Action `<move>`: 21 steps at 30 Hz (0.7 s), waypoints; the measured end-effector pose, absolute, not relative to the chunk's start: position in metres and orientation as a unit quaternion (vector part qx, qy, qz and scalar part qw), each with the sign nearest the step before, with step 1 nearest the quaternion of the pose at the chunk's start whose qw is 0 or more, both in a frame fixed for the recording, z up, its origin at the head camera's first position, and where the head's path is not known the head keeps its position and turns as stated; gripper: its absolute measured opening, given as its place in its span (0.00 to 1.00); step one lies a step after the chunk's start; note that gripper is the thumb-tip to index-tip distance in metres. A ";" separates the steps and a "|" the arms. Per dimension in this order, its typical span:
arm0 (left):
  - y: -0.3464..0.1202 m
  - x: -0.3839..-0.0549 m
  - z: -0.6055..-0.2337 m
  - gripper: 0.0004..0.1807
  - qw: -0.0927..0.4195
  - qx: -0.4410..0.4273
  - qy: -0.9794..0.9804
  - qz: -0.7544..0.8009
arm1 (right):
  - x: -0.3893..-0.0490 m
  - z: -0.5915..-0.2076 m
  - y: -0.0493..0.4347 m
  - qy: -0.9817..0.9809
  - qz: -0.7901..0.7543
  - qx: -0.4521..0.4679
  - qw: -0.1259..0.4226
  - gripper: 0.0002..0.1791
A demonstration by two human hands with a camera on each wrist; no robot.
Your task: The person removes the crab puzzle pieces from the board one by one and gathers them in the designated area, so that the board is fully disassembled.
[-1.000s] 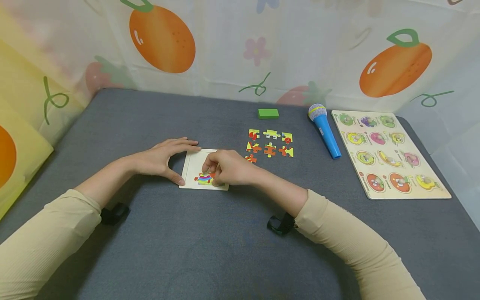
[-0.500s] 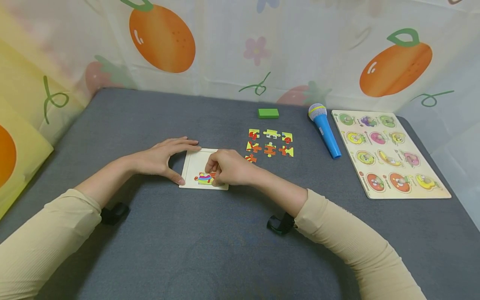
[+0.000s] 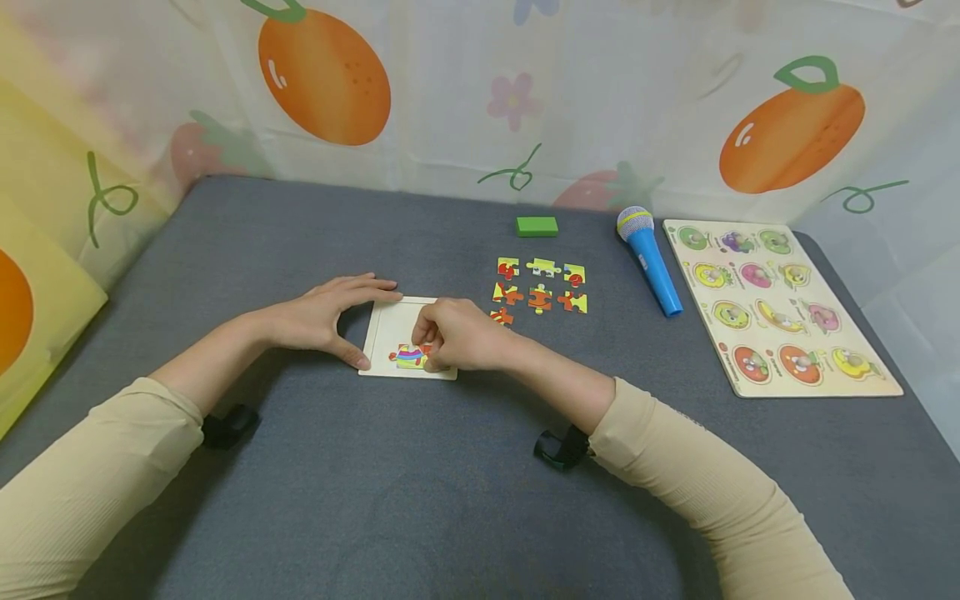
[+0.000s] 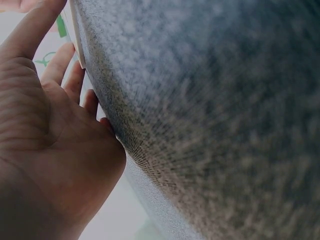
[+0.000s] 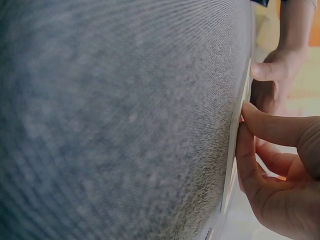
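Note:
A pale wooden puzzle tray (image 3: 392,315) lies on the table between the two hands. My left hand (image 3: 330,317) rests at its left side with fingers extended, the thumb touching the front left corner. Curled over the tray's right half, my right hand (image 3: 463,335) pinches a puzzle piece low down, mostly covered by the fingers. Just left of those fingertips lies a striped colourful puzzle piece (image 3: 408,357) inside the tray. In the right wrist view, the thumb and fingers (image 5: 260,122) meet at the tray's edge. Several loose puzzle pieces (image 3: 540,298) lie in rows to the right.
Behind the loose pieces sits a green block (image 3: 536,227). A blue toy microphone (image 3: 654,265) lies farther right, beside a large wooden fruit board (image 3: 780,312). A printed curtain (image 3: 450,100) hangs along the table's back edge.
The right hand's fingertips shift very slightly over the tray, showing a little more of the coloured pieces. The left hand and the tray stay where they were.

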State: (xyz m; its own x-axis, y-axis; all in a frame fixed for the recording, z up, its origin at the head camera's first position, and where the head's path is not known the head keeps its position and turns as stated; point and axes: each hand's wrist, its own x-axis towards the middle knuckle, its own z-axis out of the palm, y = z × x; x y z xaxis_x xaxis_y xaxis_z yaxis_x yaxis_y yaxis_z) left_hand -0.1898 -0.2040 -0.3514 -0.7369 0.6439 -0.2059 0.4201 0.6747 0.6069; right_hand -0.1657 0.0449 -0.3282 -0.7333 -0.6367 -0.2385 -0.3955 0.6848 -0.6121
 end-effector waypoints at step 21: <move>-0.204 -0.189 -0.351 0.52 0.204 0.303 0.891 0.270 | -0.165 -0.329 0.044 0.887 -0.281 -0.296 0.216 0.15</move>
